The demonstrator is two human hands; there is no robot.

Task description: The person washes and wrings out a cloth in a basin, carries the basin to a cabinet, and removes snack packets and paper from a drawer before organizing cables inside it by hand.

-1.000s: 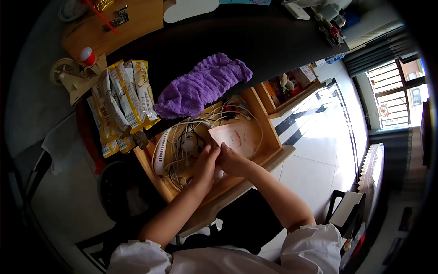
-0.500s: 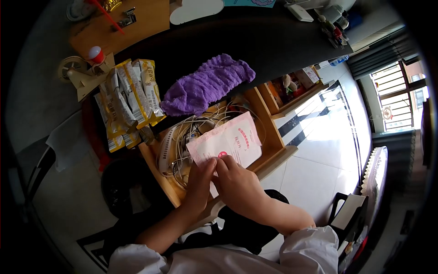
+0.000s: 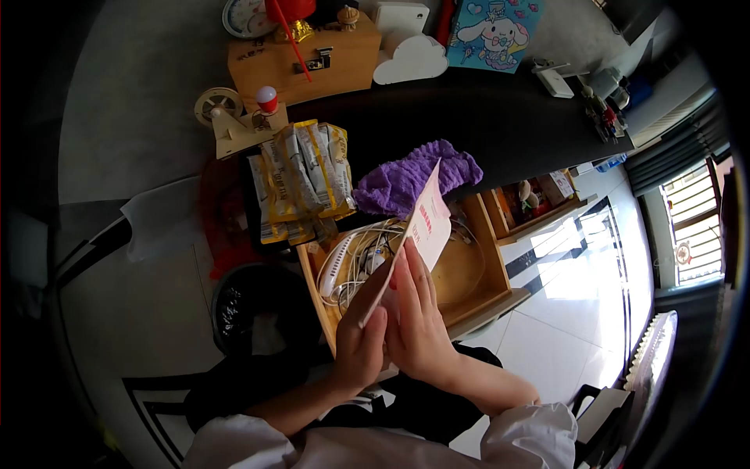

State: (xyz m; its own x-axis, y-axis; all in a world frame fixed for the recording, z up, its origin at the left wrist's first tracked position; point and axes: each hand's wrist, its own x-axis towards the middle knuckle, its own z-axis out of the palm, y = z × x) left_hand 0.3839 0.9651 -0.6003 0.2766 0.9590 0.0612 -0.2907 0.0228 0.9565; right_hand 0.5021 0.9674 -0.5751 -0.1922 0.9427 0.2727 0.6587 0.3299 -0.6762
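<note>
A pink and white printed paper (image 3: 428, 225) stands nearly edge-on above an open wooden drawer (image 3: 498, 264). My left hand (image 3: 362, 336) presses on its left side, thumb up. My right hand (image 3: 418, 324) lies against the other side with fingers extended along the sheet, so the paper is held between both hands. Below it in the drawer lie tangled white cables (image 3: 367, 262) and a white slotted device (image 3: 336, 264). A purple cloth (image 3: 391, 184) rests on the dark desk's edge, partly behind the paper.
Yellow and white packets (image 3: 305, 176) are piled left of the cloth. Behind them stand a wooden box (image 3: 344, 66) and a wooden model (image 3: 238, 133). A second open drawer (image 3: 539, 223) is at the right. A black bin (image 3: 254, 313) stands at the lower left.
The paper has come up out of the drawer and turned from facing me to nearly edge-on. My hands have shifted onto its two sides. The view has tilted up, showing more of the desk.
</note>
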